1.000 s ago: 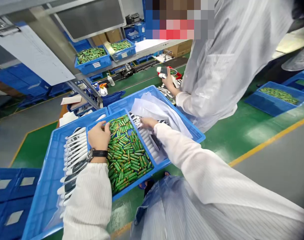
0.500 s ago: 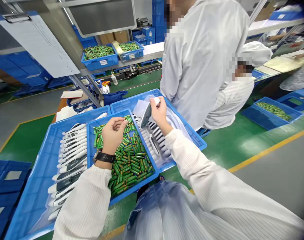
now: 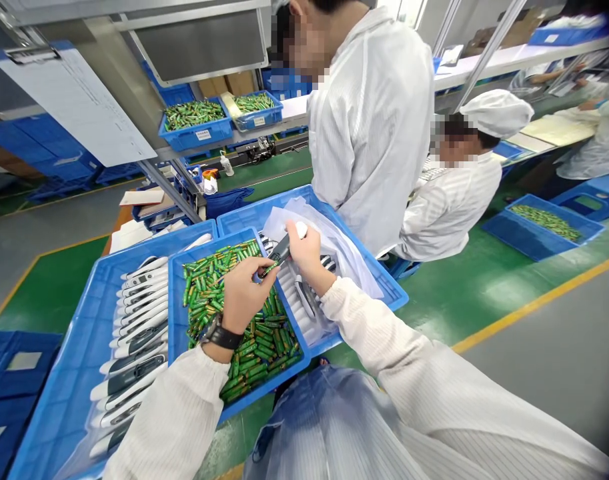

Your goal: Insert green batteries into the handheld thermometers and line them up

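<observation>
My right hand (image 3: 305, 255) grips a white and grey handheld device (image 3: 285, 245) above the right blue bin (image 3: 354, 240). My left hand (image 3: 243, 295), with a black watch on its wrist, pinches a green battery (image 3: 269, 269) and holds its tip against the device's lower end. Below both hands sits a small blue tray (image 3: 177, 313) heaped with green batteries (image 3: 257, 347). Rows of the same devices (image 3: 137, 313) lie in the left blue bin (image 3: 64, 393). More devices (image 3: 304, 300) lie in the right bin, partly under a clear plastic bag (image 3: 334, 243).
A person in a white coat (image 3: 369, 127) stands just beyond the right bin, and a seated person in a white cap (image 3: 464, 173) is behind. A shelf carries two battery trays (image 3: 197, 123) and a clipboard (image 3: 74, 100). Another battery bin (image 3: 541, 223) rests on the green floor at right.
My right hand lifted a device out of the right bin. My left hand picked a battery from the tray and brought it up to the device. The standing person straightened and shifted left.
</observation>
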`<state>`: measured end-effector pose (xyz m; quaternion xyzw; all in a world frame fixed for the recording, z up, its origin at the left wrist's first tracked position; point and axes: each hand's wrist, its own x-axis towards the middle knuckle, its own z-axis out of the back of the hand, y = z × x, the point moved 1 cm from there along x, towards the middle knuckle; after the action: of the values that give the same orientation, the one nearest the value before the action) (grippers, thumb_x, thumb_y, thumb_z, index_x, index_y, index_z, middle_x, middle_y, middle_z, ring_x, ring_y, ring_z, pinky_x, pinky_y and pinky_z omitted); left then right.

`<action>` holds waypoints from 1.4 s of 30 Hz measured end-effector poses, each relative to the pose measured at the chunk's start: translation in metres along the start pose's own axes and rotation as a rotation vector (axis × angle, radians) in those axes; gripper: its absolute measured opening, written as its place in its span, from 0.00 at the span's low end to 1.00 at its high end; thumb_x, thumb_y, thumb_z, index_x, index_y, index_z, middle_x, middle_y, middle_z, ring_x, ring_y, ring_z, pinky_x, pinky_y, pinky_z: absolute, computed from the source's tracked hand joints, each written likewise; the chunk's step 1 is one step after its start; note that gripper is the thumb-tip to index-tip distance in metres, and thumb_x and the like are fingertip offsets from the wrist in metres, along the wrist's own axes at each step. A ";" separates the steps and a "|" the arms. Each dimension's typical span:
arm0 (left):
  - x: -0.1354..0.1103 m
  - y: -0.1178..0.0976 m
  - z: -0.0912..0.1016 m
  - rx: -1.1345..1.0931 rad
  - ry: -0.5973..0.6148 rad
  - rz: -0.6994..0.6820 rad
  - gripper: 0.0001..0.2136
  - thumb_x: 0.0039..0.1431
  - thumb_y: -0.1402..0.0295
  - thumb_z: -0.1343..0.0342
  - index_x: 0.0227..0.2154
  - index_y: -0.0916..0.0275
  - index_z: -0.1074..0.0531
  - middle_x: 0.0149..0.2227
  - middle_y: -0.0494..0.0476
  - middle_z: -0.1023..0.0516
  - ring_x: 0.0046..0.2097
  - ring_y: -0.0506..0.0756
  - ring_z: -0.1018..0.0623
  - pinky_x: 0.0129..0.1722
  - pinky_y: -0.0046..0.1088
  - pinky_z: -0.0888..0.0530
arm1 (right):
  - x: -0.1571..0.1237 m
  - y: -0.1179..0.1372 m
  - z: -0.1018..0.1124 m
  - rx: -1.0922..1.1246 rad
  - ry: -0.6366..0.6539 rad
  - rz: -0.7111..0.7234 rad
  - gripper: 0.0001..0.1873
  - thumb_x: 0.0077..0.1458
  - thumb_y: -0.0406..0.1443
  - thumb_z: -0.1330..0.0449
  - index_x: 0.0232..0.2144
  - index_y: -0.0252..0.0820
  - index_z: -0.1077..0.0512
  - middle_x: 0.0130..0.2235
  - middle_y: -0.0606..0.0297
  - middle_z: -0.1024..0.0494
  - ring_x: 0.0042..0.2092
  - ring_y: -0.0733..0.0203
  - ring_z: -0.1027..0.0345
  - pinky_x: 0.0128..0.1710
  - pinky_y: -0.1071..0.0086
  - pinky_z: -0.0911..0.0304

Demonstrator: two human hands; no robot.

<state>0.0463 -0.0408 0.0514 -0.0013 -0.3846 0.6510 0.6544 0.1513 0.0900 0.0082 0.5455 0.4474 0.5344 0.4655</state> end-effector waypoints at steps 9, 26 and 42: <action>0.000 0.008 -0.004 -0.014 -0.033 0.047 0.11 0.59 0.57 0.40 0.36 0.57 0.18 0.39 0.57 0.22 0.42 0.55 0.22 0.44 0.32 0.26 | -0.006 0.008 0.004 -0.004 0.001 0.085 0.25 0.59 0.55 0.44 0.22 0.42 0.36 0.23 0.70 0.36 0.26 0.65 0.43 0.28 0.71 0.43; 0.004 0.010 -0.006 -0.270 0.234 0.132 0.14 0.61 0.58 0.42 0.44 0.60 0.19 0.37 0.58 0.20 0.36 0.54 0.24 0.34 0.30 0.30 | -0.007 0.010 0.006 0.117 -0.124 0.086 0.26 0.61 0.55 0.47 0.28 0.39 0.33 0.25 0.69 0.34 0.28 0.65 0.40 0.31 0.70 0.40; 0.004 0.055 0.010 0.196 0.570 0.118 0.16 0.56 0.55 0.43 0.41 0.61 0.24 0.38 0.59 0.22 0.39 0.60 0.24 0.41 0.36 0.28 | 0.006 0.005 0.011 0.132 -0.117 0.074 0.24 0.60 0.54 0.46 0.26 0.40 0.35 0.24 0.71 0.37 0.27 0.66 0.42 0.29 0.71 0.42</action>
<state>-0.0066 -0.0339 0.0329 -0.1430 -0.1200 0.6951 0.6942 0.1626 0.0944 0.0145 0.6214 0.4333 0.4877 0.4339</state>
